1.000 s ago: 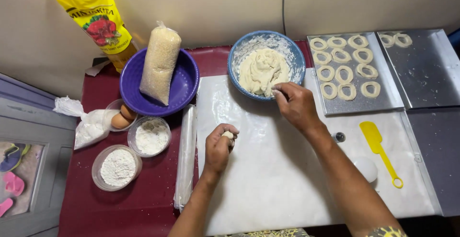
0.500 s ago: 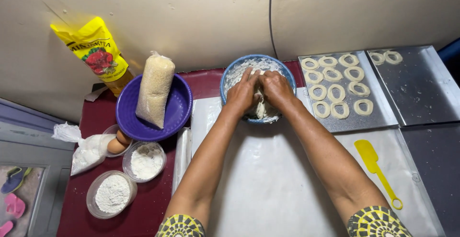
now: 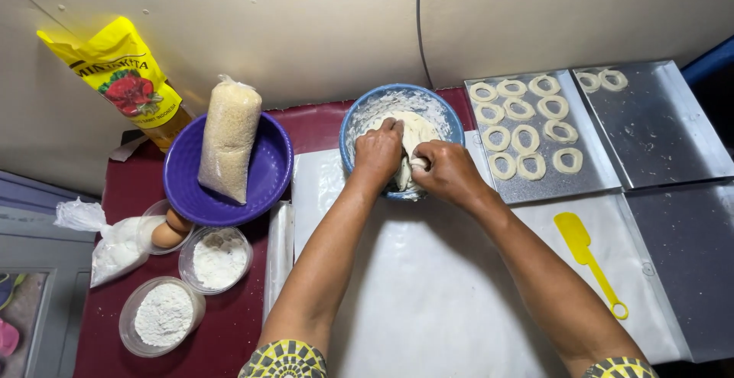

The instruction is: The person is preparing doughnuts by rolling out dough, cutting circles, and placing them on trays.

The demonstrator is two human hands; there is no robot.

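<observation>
Both hands [image 3: 376,152] [image 3: 447,171] stay in the bowl [image 3: 359,114], grips pinching dough [image 3: 405,171] between them.

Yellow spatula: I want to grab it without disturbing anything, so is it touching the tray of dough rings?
Apart. The head view shows the yellow spatula lying on the white sheet, with a clear strip of sheet between its blade and the tray of dough rings.

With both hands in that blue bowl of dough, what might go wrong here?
The blue bowl sits partly on the floured plastic sheet; as the left hand and right hand pull at the dough, it might slide or tip. The right arm lies close to the tray of dough rings and could perhaps nudge it. Sticky dough may cling to the fingers.
</observation>
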